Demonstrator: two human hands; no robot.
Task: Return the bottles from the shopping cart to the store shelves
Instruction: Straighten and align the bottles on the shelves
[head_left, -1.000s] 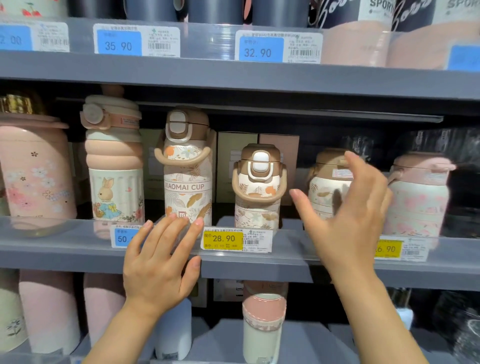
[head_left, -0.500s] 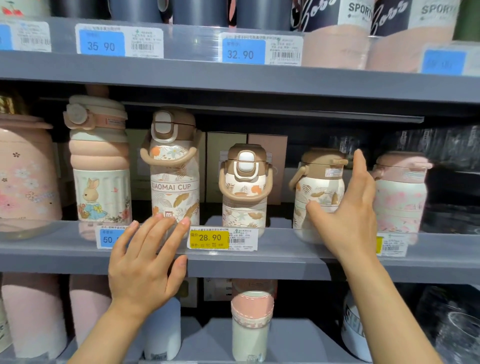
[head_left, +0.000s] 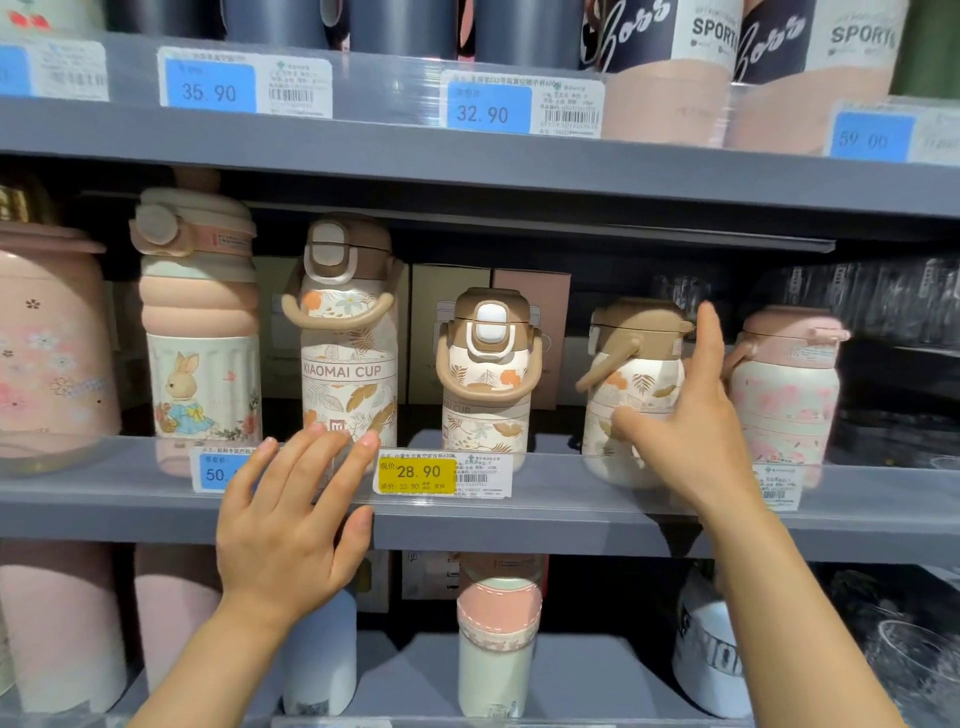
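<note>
Bottles stand in a row on the middle shelf (head_left: 571, 525) behind a clear lip; at the far left sits a broad pink floral jug (head_left: 49, 343), then a ribbed pink bottle with a rabbit picture (head_left: 200, 332), upright; next comes the tall leaf-print bottle (head_left: 348, 343) marked XIAOMAI CUP, brown cap and handle on top; the left hand (head_left: 288, 525) lies flat against the shelf's front edge just below it, fingers straight and spread, fingertips reaching the clear lip, holding nothing; a yellow price tag (head_left: 418, 472) reading 28.90 sits just right of those fingertips; above the tag stands a shorter leaf-print bottle (head_left: 488, 374), upright, white latch facing forward; further right a round leaf-print bottle (head_left: 631, 384) leans a little, its handle hanging down to the left; the right hand (head_left: 685, 426) rests against its right side, thumb across the lower front, fingers straight and pointing up past the cap, not curled round it; just beside that hand stands a pink blossom bottle (head_left: 784, 384); more bottles fill the shelves above and below.
</note>
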